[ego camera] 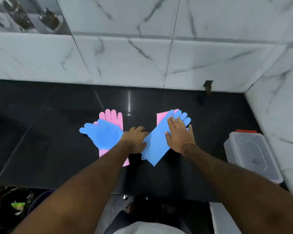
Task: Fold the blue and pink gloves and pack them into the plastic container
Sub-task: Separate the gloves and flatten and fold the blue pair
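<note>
On the black counter (pixel 57 149) lie two glove piles. At the left, a blue glove (pixel 102 135) lies across a pink glove (pixel 114 118) whose fingers point away from me. At the right, another blue glove (pixel 156 146) lies diagonally over a second pink glove (pixel 161 116), of which only a corner shows. My right hand (pixel 180 134) lies flat on that right blue glove, fingers spread. My left hand (pixel 135 139) sits between the piles, its fingers curled at the left edge of the same blue glove. The clear plastic container (pixel 251 154) stands at the counter's right edge.
A white marble-tiled wall runs along the back and right side of the counter. A dark bag and a bucket sit on the floor below the counter's front edge at the lower left.
</note>
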`<action>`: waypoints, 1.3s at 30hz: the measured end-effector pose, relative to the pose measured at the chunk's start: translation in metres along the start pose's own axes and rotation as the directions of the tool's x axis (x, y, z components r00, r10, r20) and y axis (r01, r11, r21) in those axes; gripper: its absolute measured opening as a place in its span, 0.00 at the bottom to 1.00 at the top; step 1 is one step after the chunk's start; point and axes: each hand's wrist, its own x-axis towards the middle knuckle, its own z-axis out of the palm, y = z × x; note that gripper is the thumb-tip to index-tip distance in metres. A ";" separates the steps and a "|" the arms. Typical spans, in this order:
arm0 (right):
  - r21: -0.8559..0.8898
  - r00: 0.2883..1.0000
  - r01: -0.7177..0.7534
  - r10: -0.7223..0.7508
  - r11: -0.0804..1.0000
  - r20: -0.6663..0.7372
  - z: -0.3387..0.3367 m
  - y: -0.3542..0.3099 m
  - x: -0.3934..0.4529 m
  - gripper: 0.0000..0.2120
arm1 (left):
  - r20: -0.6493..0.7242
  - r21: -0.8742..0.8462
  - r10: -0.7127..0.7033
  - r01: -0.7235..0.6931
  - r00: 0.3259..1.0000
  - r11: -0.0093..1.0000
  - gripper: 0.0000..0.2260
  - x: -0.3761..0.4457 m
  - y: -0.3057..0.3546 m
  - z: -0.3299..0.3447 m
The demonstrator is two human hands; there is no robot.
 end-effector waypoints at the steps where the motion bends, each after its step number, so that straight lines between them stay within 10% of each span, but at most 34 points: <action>1: -0.001 0.997 -0.045 0.045 0.999 0.055 0.007 0.000 -0.004 0.33 | 0.061 0.034 0.011 -0.013 0.998 0.999 0.28 -0.005 -0.003 0.007; 11: 0.626 0.801 -0.552 0.560 0.550 0.214 0.041 -0.008 0.002 0.42 | -0.041 0.094 0.040 -0.036 0.998 0.995 0.27 -0.024 -0.049 0.048; 23: 0.772 0.912 -0.372 0.358 0.516 0.200 0.047 -0.072 0.031 0.06 | -0.150 0.049 0.023 -0.016 0.988 0.999 0.09 -0.052 -0.149 0.058; 32: 0.812 0.949 -0.315 0.189 0.491 0.253 0.044 -0.158 0.047 0.09 | -0.135 -0.139 -0.095 0.076 0.986 0.987 0.11 -0.073 -0.211 0.046; 39: 0.867 0.978 -0.190 0.007 0.461 0.211 0.033 -0.242 0.054 0.10 | -0.213 -0.535 -0.085 -0.043 0.973 0.844 0.42 -0.076 -0.187 0.033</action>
